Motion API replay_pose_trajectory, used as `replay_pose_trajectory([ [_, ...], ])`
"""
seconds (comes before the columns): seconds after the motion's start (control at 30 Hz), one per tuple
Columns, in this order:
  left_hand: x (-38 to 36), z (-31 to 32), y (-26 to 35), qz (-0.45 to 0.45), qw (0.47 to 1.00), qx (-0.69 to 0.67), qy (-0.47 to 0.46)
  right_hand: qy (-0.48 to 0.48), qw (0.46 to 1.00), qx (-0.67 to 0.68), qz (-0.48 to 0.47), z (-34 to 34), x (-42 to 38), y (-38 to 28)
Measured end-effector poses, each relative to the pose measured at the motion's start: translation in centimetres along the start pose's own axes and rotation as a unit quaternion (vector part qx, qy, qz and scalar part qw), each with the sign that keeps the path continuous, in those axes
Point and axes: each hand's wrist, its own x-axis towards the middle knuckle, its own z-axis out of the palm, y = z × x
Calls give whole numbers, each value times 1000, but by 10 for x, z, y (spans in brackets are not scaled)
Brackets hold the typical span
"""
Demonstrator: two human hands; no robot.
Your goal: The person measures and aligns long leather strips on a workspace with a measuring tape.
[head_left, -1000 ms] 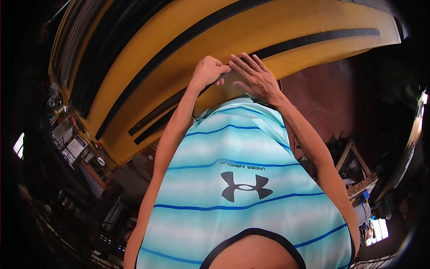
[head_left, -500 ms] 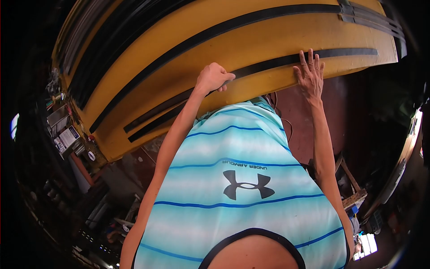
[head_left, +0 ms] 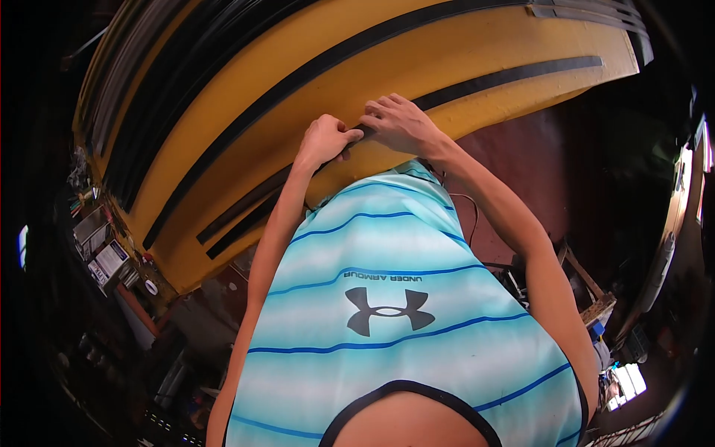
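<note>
A long black strip [head_left: 506, 77] lies along a yellow surface [head_left: 454, 45], running from the right edge toward both hands. My left hand [head_left: 325, 141] is closed, its thumb and fingers pinching the strip near the middle of the surface. Right beside it, my right hand [head_left: 402, 125] has its fingers bent over the same strip, the fingertips partly hidden. Below and left of the hands, two more black lengths [head_left: 242, 207] lie side by side; where they join the strip is covered by my left hand and forearm.
Further black strips [head_left: 257, 104] curve across the yellow surface, bunched at its far left. Grey strips [head_left: 588, 10] hang at the upper right corner. Boxes and papers [head_left: 108, 261] stand at left. A wooden stand [head_left: 596, 305] is at right, above a reddish floor [head_left: 514, 171].
My right hand has moved left along the strip, from lying flat with spread fingers to bent fingers beside my left hand. My left hand keeps its pinch. The view has shifted slightly.
</note>
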Motion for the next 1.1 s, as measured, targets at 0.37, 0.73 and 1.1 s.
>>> replay_pose_trajectory([
  [0.37, -5, -4, 3, -8, 1000, 11, -19, -29, 999, -28, 9, -32, -27, 39],
  [0.73, -9, -7, -2, -12, 1000, -10, -20, -38, 994, -99, 34, -57, -63, 83],
  [1.1, 2, 8, 2, -6, 1000, 11, -7, 15, 994, -21, 109, -47, -60, 46],
])
